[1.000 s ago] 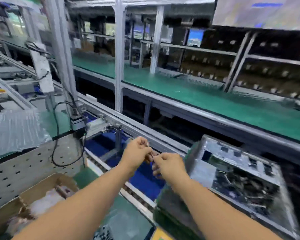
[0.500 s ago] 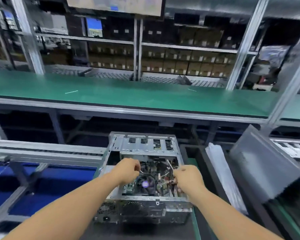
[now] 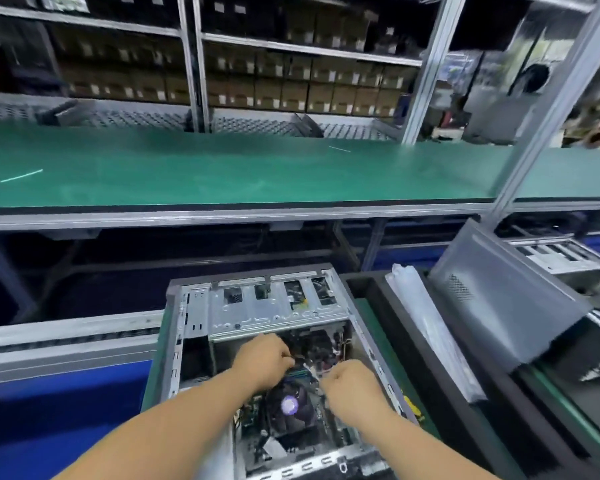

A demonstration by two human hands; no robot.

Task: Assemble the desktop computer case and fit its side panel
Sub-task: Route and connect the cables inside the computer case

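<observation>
Head view: open case (image 3: 257, 313) lies on its side on the near line, in front of the person
Case inside: drive cage at the far end, fan (image 3: 289, 405) toward the near end, cables between
Left hand (image 3: 264, 363): inside the case above the fan, fingers curled down among the cables; what it grips cannot be told
Right hand (image 3: 350, 388): just right of the fan, fingers curled under, grip hidden
Panel (image 3: 506, 299): grey, tilted, right of the case and apart from it
Bag (image 3: 430, 327): clear plastic, between case and panel
Bench (image 3: 222, 174): green, beyond the case
</observation>
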